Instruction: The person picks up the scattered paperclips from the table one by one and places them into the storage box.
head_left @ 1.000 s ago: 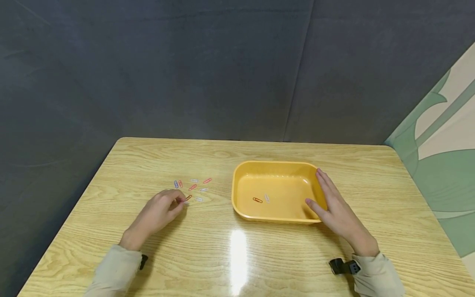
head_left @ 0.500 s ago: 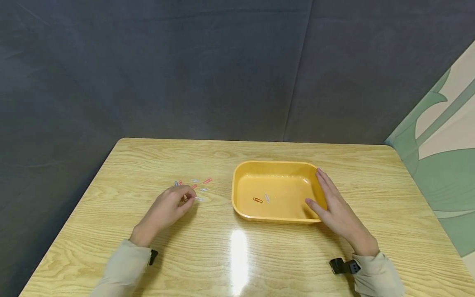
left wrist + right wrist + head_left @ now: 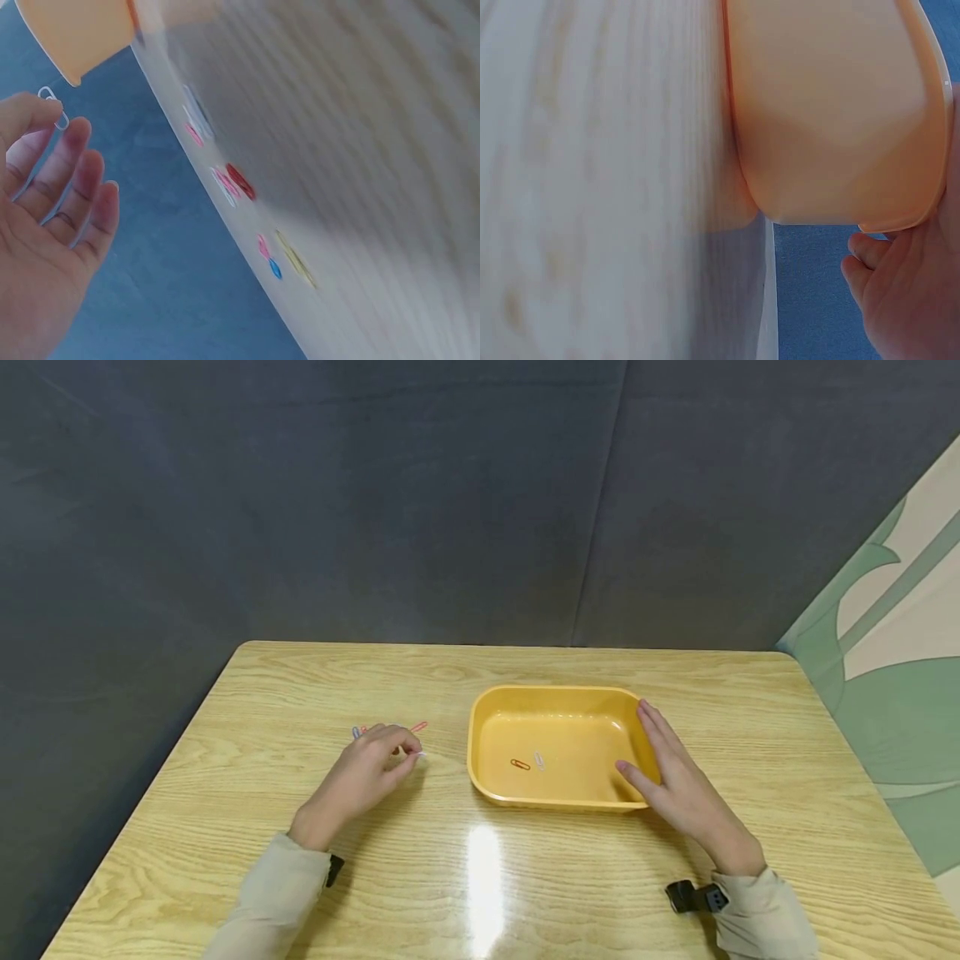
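Left hand [image 3: 362, 777] is pinching a white paper clip [image 3: 53, 97] in its grip, left of the yellow tray [image 3: 581, 760]; right hand [image 3: 686, 795] is touching the tray's right end, grip released; orange clip [image 3: 520, 765] and pale clip [image 3: 539, 761] are lying inside, near left.

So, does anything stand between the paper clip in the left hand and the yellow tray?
Only tabletop shows between the white paper clip, pinched in the left hand, and the yellow tray; the one visible barrier is the tray's left rim. The right hand is at the opposite end.
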The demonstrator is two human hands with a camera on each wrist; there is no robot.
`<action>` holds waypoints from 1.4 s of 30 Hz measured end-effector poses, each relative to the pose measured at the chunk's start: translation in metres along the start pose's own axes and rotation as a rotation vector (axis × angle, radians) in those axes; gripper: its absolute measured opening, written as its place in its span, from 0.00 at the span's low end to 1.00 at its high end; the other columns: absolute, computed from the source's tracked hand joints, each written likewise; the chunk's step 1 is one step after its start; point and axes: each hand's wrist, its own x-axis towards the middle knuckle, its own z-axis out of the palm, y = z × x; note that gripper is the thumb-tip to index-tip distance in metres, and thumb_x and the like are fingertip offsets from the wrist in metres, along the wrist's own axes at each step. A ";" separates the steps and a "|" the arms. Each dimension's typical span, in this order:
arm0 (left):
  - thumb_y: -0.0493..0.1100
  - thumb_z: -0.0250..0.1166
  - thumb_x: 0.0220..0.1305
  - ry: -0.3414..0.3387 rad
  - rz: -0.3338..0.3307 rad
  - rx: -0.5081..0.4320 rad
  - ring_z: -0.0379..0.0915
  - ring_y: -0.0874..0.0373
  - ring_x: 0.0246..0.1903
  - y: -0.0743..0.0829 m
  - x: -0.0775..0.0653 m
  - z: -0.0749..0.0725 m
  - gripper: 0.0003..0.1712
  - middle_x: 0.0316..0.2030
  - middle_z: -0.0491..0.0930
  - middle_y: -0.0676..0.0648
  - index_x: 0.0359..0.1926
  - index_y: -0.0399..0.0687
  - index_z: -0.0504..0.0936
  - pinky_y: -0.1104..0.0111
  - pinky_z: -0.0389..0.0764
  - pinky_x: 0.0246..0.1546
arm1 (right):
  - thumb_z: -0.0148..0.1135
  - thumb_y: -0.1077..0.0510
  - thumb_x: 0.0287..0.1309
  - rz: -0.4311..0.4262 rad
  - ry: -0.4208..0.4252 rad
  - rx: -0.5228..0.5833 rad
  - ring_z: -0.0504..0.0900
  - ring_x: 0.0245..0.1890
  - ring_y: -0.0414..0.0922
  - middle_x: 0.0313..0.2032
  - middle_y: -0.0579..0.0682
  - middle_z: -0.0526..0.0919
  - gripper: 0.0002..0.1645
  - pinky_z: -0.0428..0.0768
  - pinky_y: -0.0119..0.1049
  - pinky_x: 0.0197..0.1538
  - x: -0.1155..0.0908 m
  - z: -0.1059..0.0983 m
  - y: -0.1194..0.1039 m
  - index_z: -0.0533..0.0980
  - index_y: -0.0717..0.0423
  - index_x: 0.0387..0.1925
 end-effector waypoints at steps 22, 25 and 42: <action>0.37 0.65 0.66 0.039 0.061 -0.087 0.77 0.58 0.38 0.030 0.026 0.011 0.02 0.38 0.85 0.53 0.38 0.46 0.84 0.67 0.80 0.40 | 0.59 0.49 0.69 -0.001 -0.006 0.008 0.44 0.77 0.64 0.79 0.59 0.41 0.51 0.50 0.68 0.71 0.000 -0.001 -0.004 0.40 0.57 0.79; 0.37 0.65 0.66 0.041 0.079 -0.099 0.77 0.58 0.38 0.034 0.031 0.013 0.02 0.38 0.85 0.53 0.38 0.46 0.84 0.67 0.80 0.40 | 0.59 0.49 0.69 -0.003 -0.002 0.005 0.45 0.77 0.64 0.79 0.59 0.41 0.51 0.50 0.68 0.71 0.000 -0.001 -0.004 0.40 0.56 0.79; 0.38 0.65 0.65 0.029 0.158 -0.089 0.76 0.59 0.37 0.056 0.048 0.021 0.03 0.35 0.84 0.54 0.39 0.48 0.84 0.71 0.77 0.37 | 0.57 0.49 0.70 -0.003 0.002 -0.006 0.44 0.78 0.62 0.79 0.60 0.42 0.49 0.49 0.64 0.73 0.001 -0.002 -0.003 0.40 0.56 0.79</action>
